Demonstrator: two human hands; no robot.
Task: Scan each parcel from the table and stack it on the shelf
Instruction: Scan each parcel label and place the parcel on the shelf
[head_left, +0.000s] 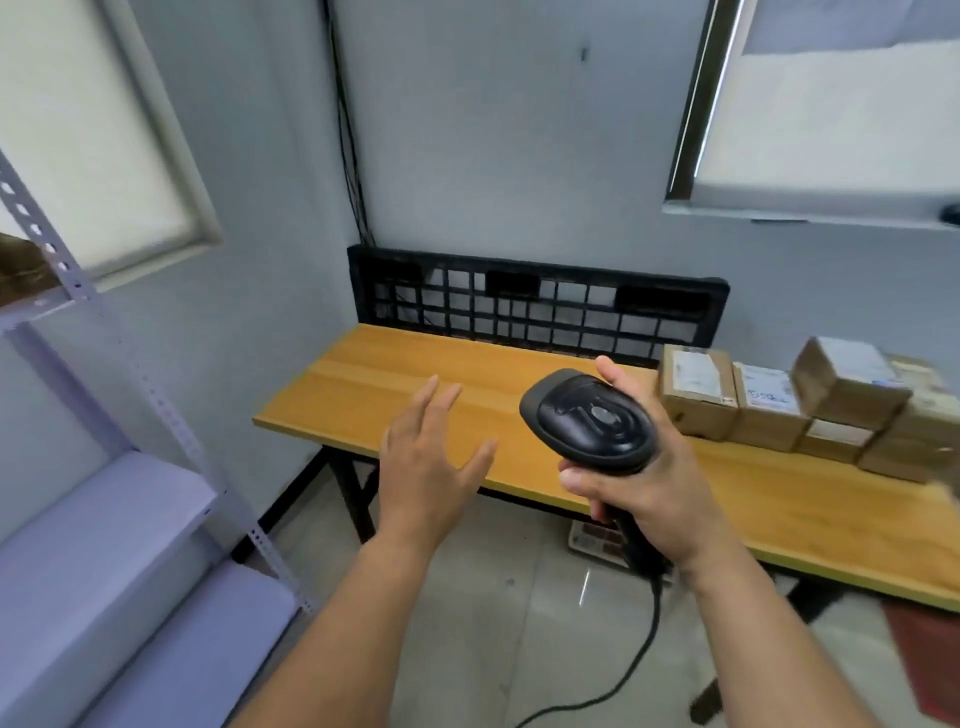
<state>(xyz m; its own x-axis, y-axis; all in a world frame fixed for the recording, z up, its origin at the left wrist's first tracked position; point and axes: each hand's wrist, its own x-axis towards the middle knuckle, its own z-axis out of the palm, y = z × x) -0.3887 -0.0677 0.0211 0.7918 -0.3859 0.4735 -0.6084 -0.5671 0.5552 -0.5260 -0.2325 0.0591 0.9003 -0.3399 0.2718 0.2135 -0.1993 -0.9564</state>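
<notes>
The right hand (647, 475) grips the black scanner (589, 418) by its handle, fingers curled around it, the head raised above the table (363, 384). The left hand (423, 475) is held in the air with fingers spread and holds nothing. The parcels (789, 402) stand grouped on the right part of the table. The shelf (109, 499) is on the left.

right hand (641, 478) grips scanner (589, 421) | left hand (423, 467) spread | parcels (810, 410) blurred, perhaps five
</notes>
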